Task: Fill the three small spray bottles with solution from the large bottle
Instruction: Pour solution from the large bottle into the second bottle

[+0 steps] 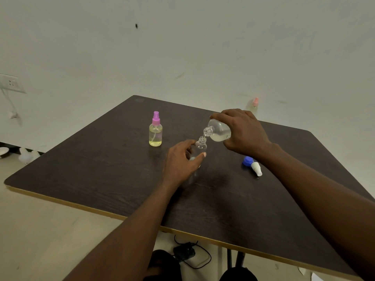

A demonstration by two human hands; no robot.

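Dark wood desk (101, 169) by pale wall (182, 47); R hand (241, 132) gripped tilted large bottle (219, 131) w/ mouth over small bottle (200, 145), L hand (182, 161) wrapped round it.

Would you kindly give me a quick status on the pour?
Right hand tips large bottle over open small bottle, steadied by left hand. Purple-capped bottle already filled. Loose caps lie clear.

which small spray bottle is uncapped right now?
The clear one in the left hand, small bottle under the tilted large bottle: bare threaded neck. The purple-topped bottle and the pink-topped bottle behind both have sprayers on.
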